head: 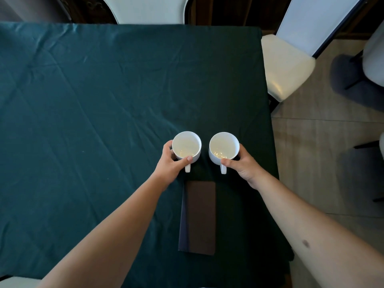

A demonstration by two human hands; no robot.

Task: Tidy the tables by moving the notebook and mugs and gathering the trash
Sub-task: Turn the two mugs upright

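Two white mugs stand side by side on the dark green tablecloth [87, 104], handles pointing toward me. My left hand [171, 163] wraps around the left mug [187, 145], thumb on its near rim. My right hand [242, 164] grips the right mug [223, 146] the same way from the right side. Both mugs look empty apart from a faint yellowish residue at the bottom. Just below the mugs a brown notebook [200, 218] lies flat on top of a dark blue cover, between my forearms.
A white chair [287, 65] stands at the table's right edge, and another white chair back [149, 9] is at the far side. A dark stool [351, 80] sits on the wooden floor to the right. A pale seat corner [16, 282] shows at the bottom left.
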